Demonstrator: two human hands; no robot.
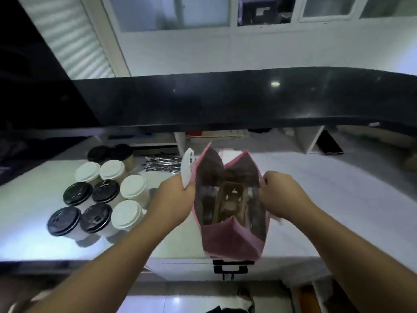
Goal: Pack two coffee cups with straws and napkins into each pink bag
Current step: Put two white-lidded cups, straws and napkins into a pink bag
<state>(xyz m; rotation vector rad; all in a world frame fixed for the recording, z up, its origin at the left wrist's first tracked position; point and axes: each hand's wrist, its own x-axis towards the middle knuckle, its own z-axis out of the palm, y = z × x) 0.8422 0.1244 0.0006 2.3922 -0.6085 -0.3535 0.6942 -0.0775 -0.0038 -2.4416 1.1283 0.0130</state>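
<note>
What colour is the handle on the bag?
White: the handle sticks up by the left hand in the head view.

left hand point(173, 195): forearm reaching forward, fingers curled, gripping a rim | right hand point(281, 195): forearm reaching forward, fingers curled, pinching the opposite rim | hands apart, level

One pink bag point(232, 242) stands open on the bench point(338, 188), with one brown cup carrier point(232, 199) inside it. At nine o'clock from the bag stands a cluster of eleven lidded cups: five with white lids point(133, 186) and six with black lids point(77, 193), two of those at the back on brown cups point(123, 152). At eleven o'clock lies one heap of wrapped straws point(162, 164), too blurred to count. Two hands, the left point(173, 195) and right point(282, 193), are in view.
</note>
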